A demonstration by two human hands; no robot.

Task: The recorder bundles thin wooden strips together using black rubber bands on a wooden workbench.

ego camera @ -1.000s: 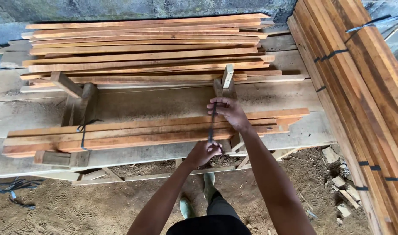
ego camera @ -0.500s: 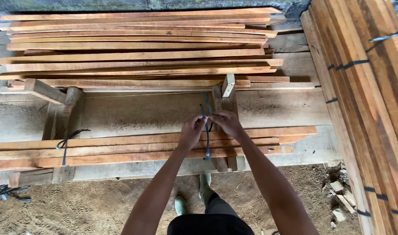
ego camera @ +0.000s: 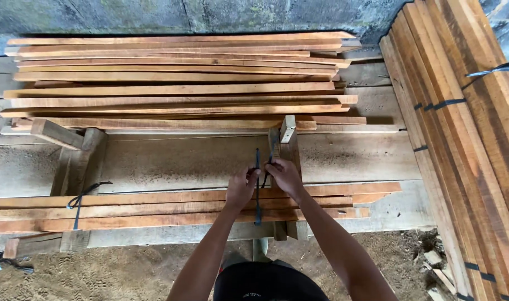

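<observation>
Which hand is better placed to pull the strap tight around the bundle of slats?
Probably the right hand: it pinches the dark strap where its ends rise above the bundle of slats. The left hand sits lower, against the slats.

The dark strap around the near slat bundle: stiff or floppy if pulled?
The dark strap looks thin and flexible: it wraps snugly over the slat bundle. Its ends stand up between the left hand and right hand, so probably slightly springy.
</observation>
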